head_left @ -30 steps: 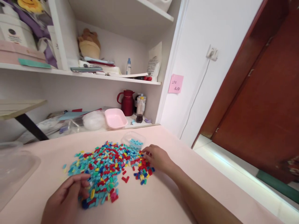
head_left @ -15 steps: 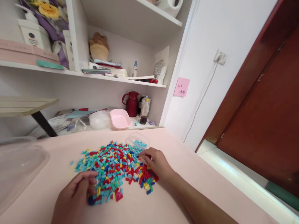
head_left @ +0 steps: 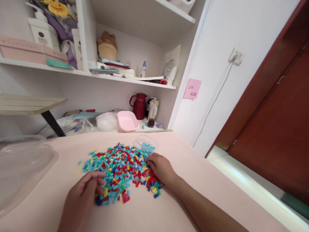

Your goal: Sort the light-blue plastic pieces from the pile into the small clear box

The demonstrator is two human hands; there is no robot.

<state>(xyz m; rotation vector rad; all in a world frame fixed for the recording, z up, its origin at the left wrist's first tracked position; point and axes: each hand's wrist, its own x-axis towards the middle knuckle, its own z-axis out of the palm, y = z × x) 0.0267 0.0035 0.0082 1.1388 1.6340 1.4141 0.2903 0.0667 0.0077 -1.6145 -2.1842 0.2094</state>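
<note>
A heap of small plastic building bricks (head_left: 116, 170) in light blue, red, green, yellow and dark blue spreads over the pink tabletop. At its left front edge is my left hand (head_left: 83, 191), its fingers loosely bent and apart, with nothing visible in them. My right hand (head_left: 161, 167) reaches over the right side of the heap. Its fingers are drawn together and point down among the bricks; whatever lies between the fingertips is hidden. Just behind that hand stands a small clear plastic tub (head_left: 136, 141) holding light blue bricks (head_left: 147, 147).
At the left is a large clear plastic bin (head_left: 26, 170). Behind the table edge stand a pink basin (head_left: 128, 122), a dark red jug (head_left: 139, 106) and a bottle with dark liquid (head_left: 152, 114). Shelves (head_left: 130, 80) rise above them. A white wall is at the right.
The view has shifted slightly, so everything sits a little farther right and higher. My right fingertips have closed in and lowered onto the bricks. My left hand looks much the same.
</note>
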